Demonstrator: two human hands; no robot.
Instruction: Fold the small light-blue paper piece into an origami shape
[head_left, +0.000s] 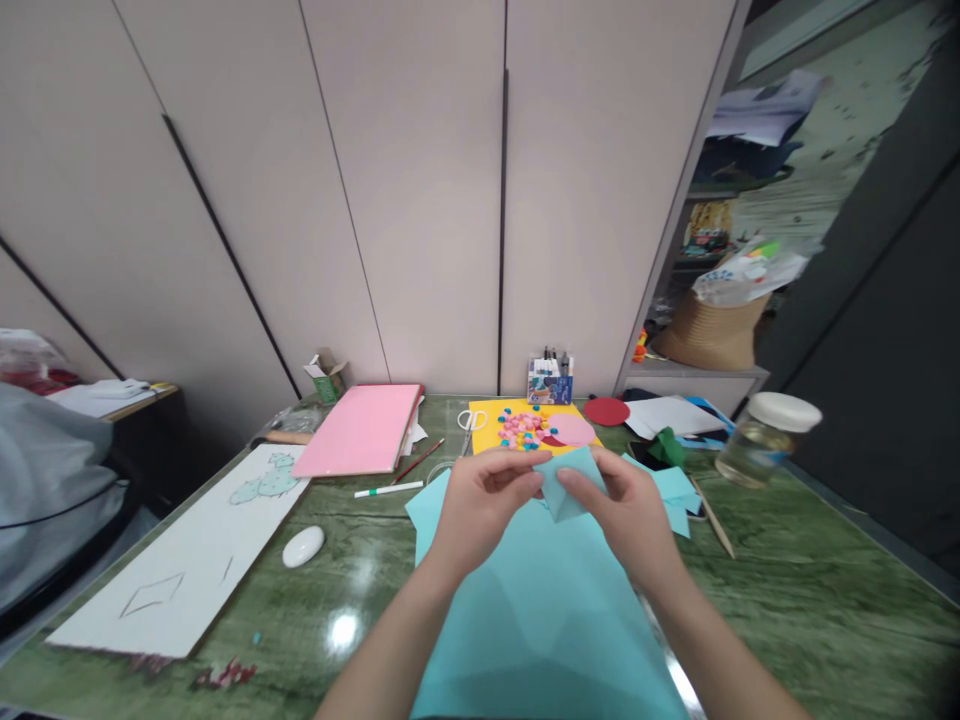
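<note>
Through the head camera, I had the big blue sheet (540, 620) lying on the green table (337, 590) as my landmark. The small blue paper (583, 462) was above its far end, with my left hand (480, 505) pinching the left edge and my right hand (639, 512) pinching the right part, thumb flat on its face. Beyond the sheet I saw yellow paper (486, 434) bearing small colored pieces (525, 428), with white-handled scissors (472, 420) at its left edge. Left of the sheet lay a marker (388, 490), a pink folder (361, 430), a white oval object (303, 547) and a white board (217, 560) with a cactus drawing (266, 482). To its right were a wooden stick (712, 517) and a lidded jar (761, 445).
</note>
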